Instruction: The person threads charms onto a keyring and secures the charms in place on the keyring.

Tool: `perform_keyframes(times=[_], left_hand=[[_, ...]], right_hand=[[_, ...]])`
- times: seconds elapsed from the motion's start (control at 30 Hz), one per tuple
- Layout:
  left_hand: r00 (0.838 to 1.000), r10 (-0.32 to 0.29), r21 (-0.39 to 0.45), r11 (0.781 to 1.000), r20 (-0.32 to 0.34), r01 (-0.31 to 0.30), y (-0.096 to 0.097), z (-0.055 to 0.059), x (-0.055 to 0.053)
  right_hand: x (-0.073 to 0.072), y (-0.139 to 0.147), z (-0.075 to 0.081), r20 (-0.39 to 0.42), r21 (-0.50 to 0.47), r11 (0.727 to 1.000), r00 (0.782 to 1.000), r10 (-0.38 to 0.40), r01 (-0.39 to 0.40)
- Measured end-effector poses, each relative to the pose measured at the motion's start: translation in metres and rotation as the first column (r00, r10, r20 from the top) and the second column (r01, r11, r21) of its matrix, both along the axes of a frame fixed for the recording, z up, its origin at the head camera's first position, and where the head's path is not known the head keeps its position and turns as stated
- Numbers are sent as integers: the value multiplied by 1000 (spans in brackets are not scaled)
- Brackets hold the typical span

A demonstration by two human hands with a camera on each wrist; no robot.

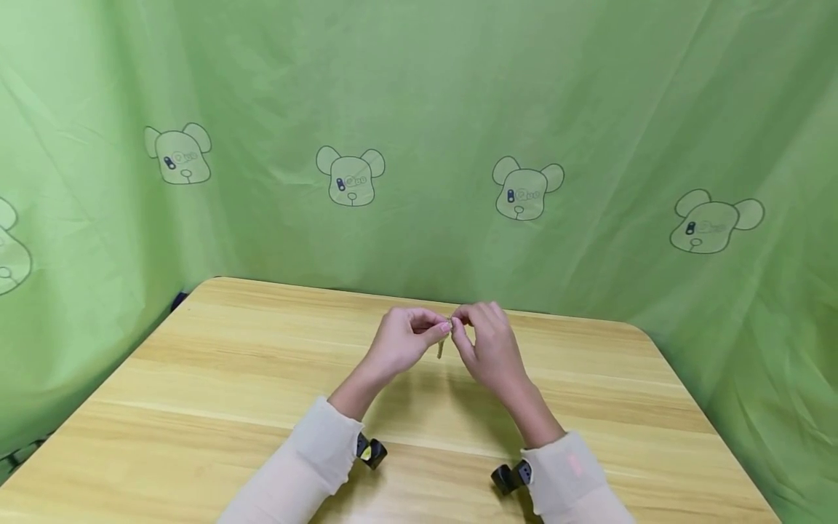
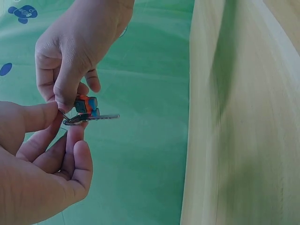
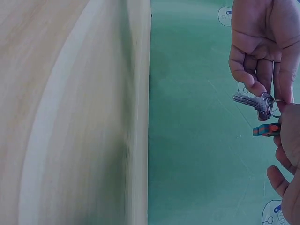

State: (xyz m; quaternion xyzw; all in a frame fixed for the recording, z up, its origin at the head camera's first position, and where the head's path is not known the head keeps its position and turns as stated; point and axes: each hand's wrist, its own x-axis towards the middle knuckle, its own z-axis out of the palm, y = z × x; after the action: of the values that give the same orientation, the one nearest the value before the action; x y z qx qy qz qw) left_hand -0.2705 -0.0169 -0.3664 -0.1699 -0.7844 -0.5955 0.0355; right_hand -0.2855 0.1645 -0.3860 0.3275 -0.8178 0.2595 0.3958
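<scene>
Hands first: left hand (image 1: 401, 342) and right hand (image 1: 489, 343) are held nearly fingertip to fingertip, raised off the worktop (image 1: 229, 378); keychain (image 1: 441, 350) is pinched by both, in between. Green curtain (image 1: 419, 87) is hung behind the far edge and down both sides; five bear-head outlines (image 1: 352, 180) counted on it, one cut off at frame left. Worktop: far edge is overlapped by right fingers in head view; wide spans are left toward left and right edges. Open air is seen between keychain and worktop in both wrist views. Two pale sleeves (image 1: 294, 466), two black wrist devices (image 1: 374, 455) at the cuffs. One key (image 3: 248, 100) can be made out; whether another is stacked can't be told. Blade tip is pointed toward the worktop, long axis near vertical in head view, leaned slightly left. One orange-and-blue charm (image 3: 267, 130) is seen beside the key. One thin ring (image 2: 64, 115) is partly hidden by fingers.
</scene>
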Motion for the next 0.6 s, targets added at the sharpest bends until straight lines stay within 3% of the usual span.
perform_keyframes(times=[0.6], left_hand=[[994,-80,-11,997,-69,79,-12,4,-3]], right_hand=[[1,1,3,16,-31,999,999,41,-41]])
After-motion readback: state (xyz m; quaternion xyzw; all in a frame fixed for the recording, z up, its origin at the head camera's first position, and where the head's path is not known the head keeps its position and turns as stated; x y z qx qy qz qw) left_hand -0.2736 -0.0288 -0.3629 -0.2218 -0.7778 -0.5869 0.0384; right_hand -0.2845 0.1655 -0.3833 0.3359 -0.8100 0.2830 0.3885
